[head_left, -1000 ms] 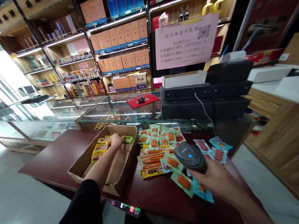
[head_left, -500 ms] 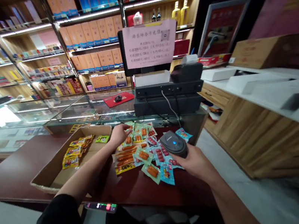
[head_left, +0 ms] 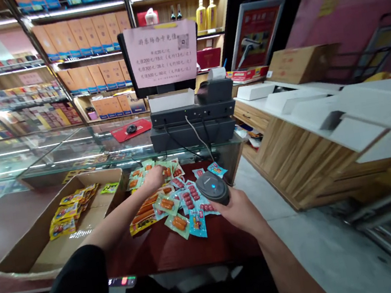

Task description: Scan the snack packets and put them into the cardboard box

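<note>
Small sausage packets (head_left: pixel 166 203) in green, blue and yellow wrappers lie in a loose pile on the dark red table (head_left: pixel 138 254). My left hand (head_left: pixel 153 179) rests at the back of the pile among the green packets; its fingertips are too small and blurred to tell if they hold one. In my right hand (head_left: pixel 237 206) is a dark handheld scanner (head_left: pixel 214 187) with a blue light, held above the right side of the pile. Left of the pile, a shallow cardboard box (head_left: pixel 99 221) contains several yellow packets (head_left: pixel 65 211) and one green packet (head_left: pixel 109 188).
Behind the table stands a glass counter (head_left: pixel 104 156) with a monitor bearing a pink sign (head_left: pixel 163 57), a black printer (head_left: pixel 214 91) and a mouse (head_left: pixel 131 129) on a red mat. Cables hang down near the pile. A wooden cabinet (head_left: pixel 283 162) stands on the right.
The view has swung to the right, so the scene sits farther left. My left hand has moved slightly rightward over the green packets. The scanner remains in my right hand.
</note>
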Motion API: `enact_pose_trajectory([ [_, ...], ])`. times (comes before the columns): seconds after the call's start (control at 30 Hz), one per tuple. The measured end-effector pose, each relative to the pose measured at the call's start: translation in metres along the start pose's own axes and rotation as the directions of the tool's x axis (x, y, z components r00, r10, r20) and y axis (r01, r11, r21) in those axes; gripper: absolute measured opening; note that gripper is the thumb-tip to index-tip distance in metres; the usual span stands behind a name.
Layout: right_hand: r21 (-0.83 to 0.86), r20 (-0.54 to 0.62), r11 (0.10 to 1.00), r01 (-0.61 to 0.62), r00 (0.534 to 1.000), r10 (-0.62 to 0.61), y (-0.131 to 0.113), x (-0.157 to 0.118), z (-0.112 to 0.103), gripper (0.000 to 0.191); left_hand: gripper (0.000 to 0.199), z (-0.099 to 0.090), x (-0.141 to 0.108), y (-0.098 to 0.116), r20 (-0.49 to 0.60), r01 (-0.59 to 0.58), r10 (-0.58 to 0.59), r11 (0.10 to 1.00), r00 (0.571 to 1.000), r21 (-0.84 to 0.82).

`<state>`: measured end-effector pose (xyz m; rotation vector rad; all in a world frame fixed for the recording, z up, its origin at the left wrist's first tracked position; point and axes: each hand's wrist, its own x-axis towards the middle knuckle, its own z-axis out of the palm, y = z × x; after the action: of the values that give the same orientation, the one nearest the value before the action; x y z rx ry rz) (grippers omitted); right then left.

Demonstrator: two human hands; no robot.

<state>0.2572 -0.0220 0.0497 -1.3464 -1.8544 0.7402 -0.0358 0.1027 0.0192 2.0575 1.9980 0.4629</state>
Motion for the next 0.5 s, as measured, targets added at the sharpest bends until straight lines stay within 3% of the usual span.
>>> enact_pose_trajectory([
  [0.2,-0.040,0.004,0.999,-0.006,1.000,0.007,0.008,0.001,-0.008,0.028,0.063,0.012,0.017,-0.009,0.090,-0.120,0.109,0.984,0.990,0.129],
  [0.5,-0.005,0.037,1.000,-0.017,0.999,0.017,0.013,0.002,-0.010,0.023,0.044,0.024,0.011,0.006,0.051,-0.076,0.066,0.968,0.997,0.241],
])
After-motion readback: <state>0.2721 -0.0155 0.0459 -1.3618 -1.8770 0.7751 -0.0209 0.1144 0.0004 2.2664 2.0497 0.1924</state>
